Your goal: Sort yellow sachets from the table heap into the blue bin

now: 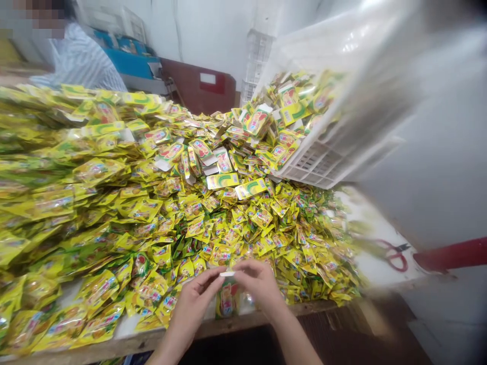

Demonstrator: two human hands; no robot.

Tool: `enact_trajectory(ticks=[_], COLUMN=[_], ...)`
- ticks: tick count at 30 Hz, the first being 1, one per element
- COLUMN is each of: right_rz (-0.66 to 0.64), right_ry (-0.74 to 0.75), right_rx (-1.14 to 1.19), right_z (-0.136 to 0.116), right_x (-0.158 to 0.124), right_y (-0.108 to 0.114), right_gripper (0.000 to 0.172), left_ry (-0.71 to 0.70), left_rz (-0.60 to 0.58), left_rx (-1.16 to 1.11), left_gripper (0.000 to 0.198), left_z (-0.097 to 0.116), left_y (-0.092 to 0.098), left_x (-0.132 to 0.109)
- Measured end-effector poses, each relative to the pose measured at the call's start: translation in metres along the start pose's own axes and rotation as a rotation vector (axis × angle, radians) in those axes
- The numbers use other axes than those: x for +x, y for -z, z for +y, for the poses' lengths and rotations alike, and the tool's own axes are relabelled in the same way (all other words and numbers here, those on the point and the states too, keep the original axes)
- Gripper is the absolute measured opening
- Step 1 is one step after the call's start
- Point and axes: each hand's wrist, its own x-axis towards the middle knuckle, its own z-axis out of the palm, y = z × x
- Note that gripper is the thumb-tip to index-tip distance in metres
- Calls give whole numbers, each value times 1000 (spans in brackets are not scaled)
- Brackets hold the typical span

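Indistinct white strip (pixel 228 274) between both hands (pixel 195 294) (pixel 260 285)

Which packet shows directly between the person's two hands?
The green packet with red on its front, below the small white piece that the left hand and right hand pinch. The yellow packets along the table edge lie left of it.

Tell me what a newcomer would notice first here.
Probably the huge heap of shiny yellow plastic packets, filling the left and middle. At upper right, a tilted white plastic crate holds yellow and green cardboard boxes. At front centre, the bare left hand and right hand hold a small white piece.
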Motion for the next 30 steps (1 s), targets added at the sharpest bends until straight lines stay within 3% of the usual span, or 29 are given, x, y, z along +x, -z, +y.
enact_trajectory(ticks=[6,9,14,19,25,30], right_rz=[8,-22,-76,-9,-8,15], right_ry=[-32,-13,106,377,522,394], right_rx=[29,-14,-115,-410,-444,-449], right_z=[-2,-5,-8,-10,2,4], right_x=[2,0,-8,-17,-29,-38], right_y=[2,2,6,7,2,0], right_gripper=[35,32,22,13,12,11], left_ry=[-90,-224,-370,-327,-385,-254], left_rz=[23,-8,-12,-31,-7,-58], left_rx=[118,238,364,343,317,235], left_gripper=[30,22,22,43,21,28], left_z=[-4,-1,-9,-20,-22,-19], left_y=[-8,-8,3,6,3,0], left_x=[6,10,3,-6,-8,-22])
